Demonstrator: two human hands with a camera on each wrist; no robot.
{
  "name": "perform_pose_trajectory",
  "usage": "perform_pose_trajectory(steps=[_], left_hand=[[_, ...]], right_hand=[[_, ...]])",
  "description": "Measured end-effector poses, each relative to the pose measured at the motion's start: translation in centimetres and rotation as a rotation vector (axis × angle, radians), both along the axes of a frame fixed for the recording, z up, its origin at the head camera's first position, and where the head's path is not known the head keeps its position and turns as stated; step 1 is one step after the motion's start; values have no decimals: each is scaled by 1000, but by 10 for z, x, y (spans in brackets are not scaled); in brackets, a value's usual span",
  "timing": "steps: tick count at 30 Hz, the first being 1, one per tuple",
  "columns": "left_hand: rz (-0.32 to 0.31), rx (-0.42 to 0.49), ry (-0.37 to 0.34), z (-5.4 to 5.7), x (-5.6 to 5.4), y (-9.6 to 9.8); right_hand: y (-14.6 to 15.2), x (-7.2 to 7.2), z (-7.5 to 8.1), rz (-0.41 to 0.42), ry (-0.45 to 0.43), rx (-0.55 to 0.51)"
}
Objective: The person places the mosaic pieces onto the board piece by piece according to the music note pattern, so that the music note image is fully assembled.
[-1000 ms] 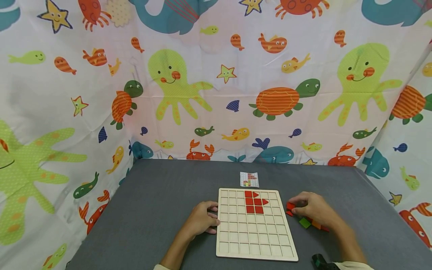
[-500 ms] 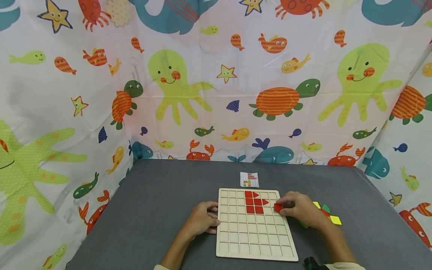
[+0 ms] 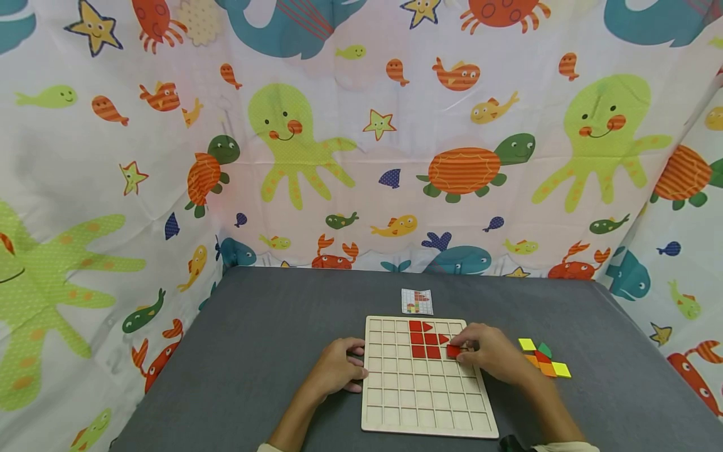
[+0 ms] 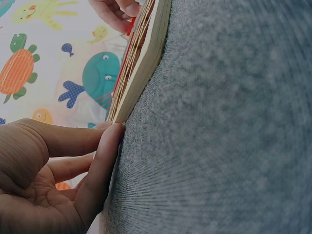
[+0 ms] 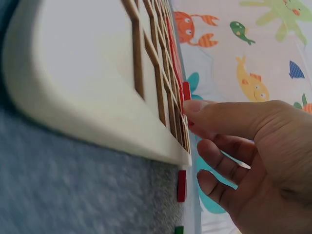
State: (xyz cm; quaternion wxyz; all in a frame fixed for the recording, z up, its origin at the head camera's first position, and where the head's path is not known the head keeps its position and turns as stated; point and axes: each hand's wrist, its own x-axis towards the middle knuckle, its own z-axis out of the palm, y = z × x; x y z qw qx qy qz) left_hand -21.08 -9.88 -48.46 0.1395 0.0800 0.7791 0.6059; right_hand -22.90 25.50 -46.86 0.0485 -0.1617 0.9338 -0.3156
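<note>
A pale wooden grid board (image 3: 423, 402) lies on the table, several red squares (image 3: 417, 351) and two red triangles (image 3: 443, 339) set in its upper cells. My left hand (image 3: 337, 365) holds the board's left edge; in the left wrist view its thumb and a fingertip meet at that edge. Thumb and fingers of my right hand (image 3: 494, 350) pinch a red square piece (image 3: 453, 351) over the board's right part, one cell right of the red squares in the third row. The right wrist view shows red (image 5: 186, 90) at the thumb tip, partly hidden by it.
Loose yellow (image 3: 562, 370), orange (image 3: 547, 369), red (image 3: 543, 356) and green (image 3: 545, 349) pieces lie right of the board. A small printed pattern card (image 3: 417, 301) lies behind it. A sea-animal cloth (image 3: 361, 238) borders the grey table (image 3: 271, 326).
My right hand has moved left from the loose pieces onto the board, bringing the red square piece with it. My left hand has stayed at the board's edge.
</note>
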Motion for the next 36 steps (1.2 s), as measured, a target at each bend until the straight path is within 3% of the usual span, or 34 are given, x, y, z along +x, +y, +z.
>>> perform_pose_trajectory(steps=[7, 29, 36], left_hand=[[5, 3, -4, 0, 0, 1], [2, -5, -8, 0, 0, 0], [-2, -9, -6, 0, 0, 0]], right_hand=[[-6, 1, 0, 46, 22, 5], [-7, 0, -2, -7, 0, 1], [-10, 1, 0, -52, -42, -8]])
